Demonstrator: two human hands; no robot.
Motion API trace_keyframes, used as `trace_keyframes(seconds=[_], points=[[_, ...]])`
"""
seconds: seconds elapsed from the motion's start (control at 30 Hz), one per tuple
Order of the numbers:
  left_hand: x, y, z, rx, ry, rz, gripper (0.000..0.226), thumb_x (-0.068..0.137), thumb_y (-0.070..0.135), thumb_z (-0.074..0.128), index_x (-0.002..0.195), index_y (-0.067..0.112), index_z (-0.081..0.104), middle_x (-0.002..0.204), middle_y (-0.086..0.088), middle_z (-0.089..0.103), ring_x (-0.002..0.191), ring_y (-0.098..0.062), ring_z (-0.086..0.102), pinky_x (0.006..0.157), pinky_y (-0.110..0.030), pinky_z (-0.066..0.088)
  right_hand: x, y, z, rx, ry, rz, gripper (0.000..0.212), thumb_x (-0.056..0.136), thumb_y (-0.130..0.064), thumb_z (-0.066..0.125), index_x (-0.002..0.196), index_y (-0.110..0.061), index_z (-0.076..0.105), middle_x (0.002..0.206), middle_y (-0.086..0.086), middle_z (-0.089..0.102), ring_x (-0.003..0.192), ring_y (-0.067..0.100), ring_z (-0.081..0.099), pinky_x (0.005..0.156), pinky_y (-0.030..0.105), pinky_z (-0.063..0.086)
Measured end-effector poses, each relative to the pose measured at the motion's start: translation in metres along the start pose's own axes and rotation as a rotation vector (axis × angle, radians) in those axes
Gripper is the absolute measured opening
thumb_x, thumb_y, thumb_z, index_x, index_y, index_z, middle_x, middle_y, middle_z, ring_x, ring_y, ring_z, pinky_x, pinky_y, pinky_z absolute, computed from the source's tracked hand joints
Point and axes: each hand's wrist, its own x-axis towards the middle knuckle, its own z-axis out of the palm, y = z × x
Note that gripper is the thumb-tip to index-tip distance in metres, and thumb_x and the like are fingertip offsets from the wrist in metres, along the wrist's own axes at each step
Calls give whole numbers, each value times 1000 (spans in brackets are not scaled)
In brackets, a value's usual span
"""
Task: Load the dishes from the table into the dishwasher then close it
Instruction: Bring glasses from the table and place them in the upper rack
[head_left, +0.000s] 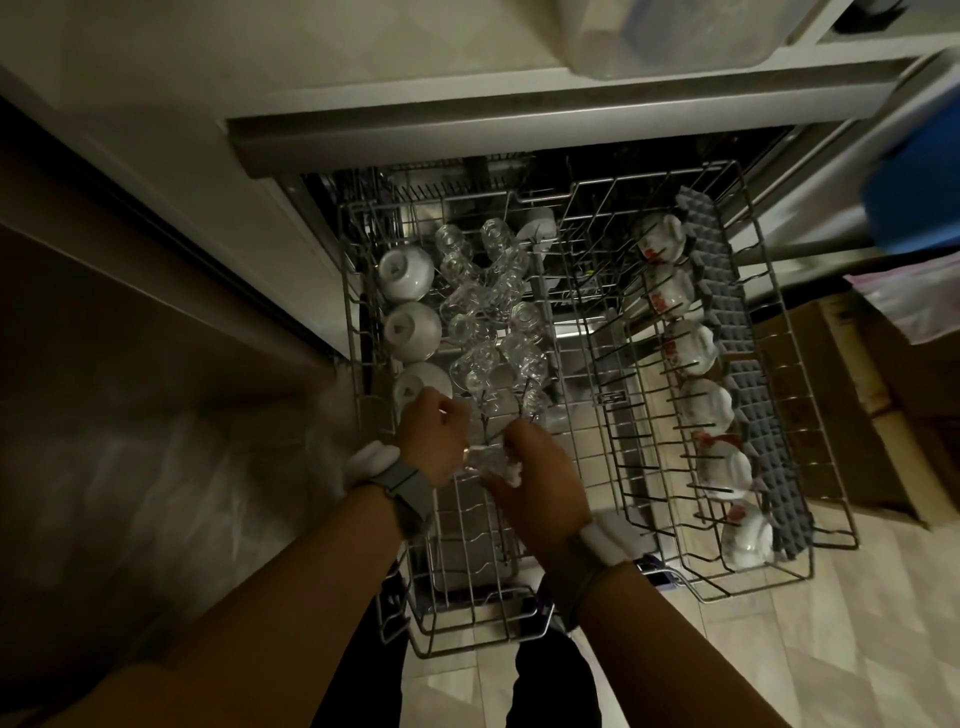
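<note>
The dishwasher's upper wire rack (587, 431) is pulled out below me. Both of my hands meet over its near-left part around a clear glass (485, 462): my left hand (434, 434) and my right hand (540, 470) curl round it from either side. Several clear glasses (488, 312) lie in two rows just beyond. White bowls (410, 327) sit upside down along the left edge. White cups with red flowers (691, 348) line the right side, next to a grey spiked mat (748, 364).
The dishwasher opening (519, 171) sits under a pale counter edge. A dark cabinet (130, 364) stands at the left. Cardboard boxes (841, 395) and a blue object (914, 192) crowd the right. Pale floor tiles (779, 649) lie around my legs.
</note>
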Motion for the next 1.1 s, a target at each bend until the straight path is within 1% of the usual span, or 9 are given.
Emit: trace_keyframes(seconds=[0.07,0.17,0.27,0.37,0.47,0.67,0.8,0.97,1.1], points=[[3,2,-3,23,-31,33,13,89,20,59,92,13,48,99,-21,61,87,-36,61,79,-45,52,0,10,-8,92,111,116,24,82,-22,73,100,-23,57,96,-12,55,83,1,53,67,12,42],[3,1,-4,221,-75,223,13,87,6,58,93,10,47,100,-19,54,91,-32,55,75,-37,43,1,24,-17,293,177,337,29,86,-25,69,113,-18,60,106,-3,58,91,8,56,57,10,47],[4,0,1,343,-63,350,17,88,8,59,103,4,54,107,-16,52,96,-31,53,74,-31,39,6,29,-20,482,194,478,32,85,-30,68,112,-17,59,105,2,62,95,19,61,72,27,55],[7,2,5,331,15,408,27,87,10,62,111,3,53,102,-10,56,90,-25,55,72,-28,39,10,28,-15,538,187,502,32,84,-30,70,113,-20,60,106,1,63,96,17,63,75,31,55],[12,1,8,365,-31,447,34,86,13,64,115,5,49,97,-6,53,81,-21,54,70,-31,42,11,27,-12,575,248,505,27,85,-32,70,110,-22,63,109,1,63,98,14,61,81,31,54],[16,-9,19,522,-30,468,28,86,11,62,112,10,52,110,-9,54,95,-26,55,76,-30,43,4,30,-24,646,368,599,22,91,-32,61,107,-18,62,97,-4,63,90,12,59,69,23,46],[21,-14,21,490,-27,522,19,85,9,62,101,10,51,109,-9,47,76,-18,48,58,-21,35,4,30,-22,627,259,540,24,85,-19,70,106,-15,58,101,1,64,93,16,63,73,25,53],[17,-17,19,398,-21,487,36,86,6,59,120,16,50,116,-8,47,85,-23,56,70,-34,50,11,20,-4,411,143,352,33,84,-22,72,113,-15,59,107,-5,60,94,1,55,69,11,42],[10,-23,14,339,-29,490,48,85,-1,57,130,13,48,123,-11,45,90,-23,56,72,-30,46,15,19,14,271,104,287,31,83,-22,72,112,-16,62,105,-4,59,88,7,55,69,14,43]])
